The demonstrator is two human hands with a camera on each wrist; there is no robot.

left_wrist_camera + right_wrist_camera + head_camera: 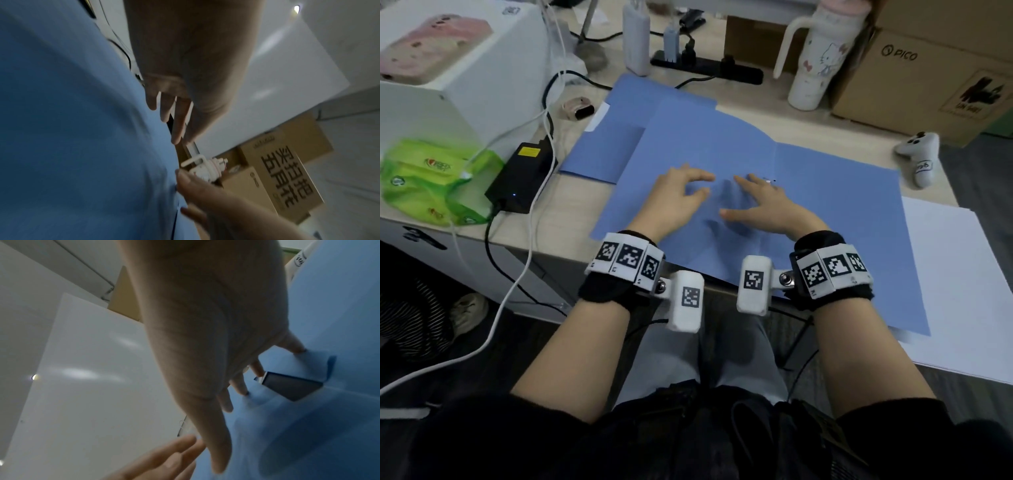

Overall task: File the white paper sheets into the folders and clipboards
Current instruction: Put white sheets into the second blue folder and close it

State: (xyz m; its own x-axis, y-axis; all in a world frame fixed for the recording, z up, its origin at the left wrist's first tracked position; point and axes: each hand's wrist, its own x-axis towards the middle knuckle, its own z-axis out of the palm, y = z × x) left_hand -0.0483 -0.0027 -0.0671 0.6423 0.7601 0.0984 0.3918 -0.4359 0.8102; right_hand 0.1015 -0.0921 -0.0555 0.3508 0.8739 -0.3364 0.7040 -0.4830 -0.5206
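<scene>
A large blue folder [808, 205] lies spread on the desk in front of me. Both hands hover low over its middle with fingers spread. My left hand [688, 185] holds nothing and its fingertips [176, 138] reach down to the blue folder [72, 129]. My right hand [750, 195] is also empty; its fingertips [240, 387] touch the folder [329, 418] beside a cut pocket slit [292, 386]. A second blue folder [619, 137] lies partly under the first at the back left. A stack of white paper sheets [955, 284] sits at the right, half under the folder's edge.
A black power adapter [520, 178] with cables and a green tissue pack [431, 181] sit left of the folders, below a white box [482, 68]. At the back are a power strip [705, 66], a white tumbler [822, 58] and a cardboard box [928, 75]. A white controller [921, 157] lies at the right.
</scene>
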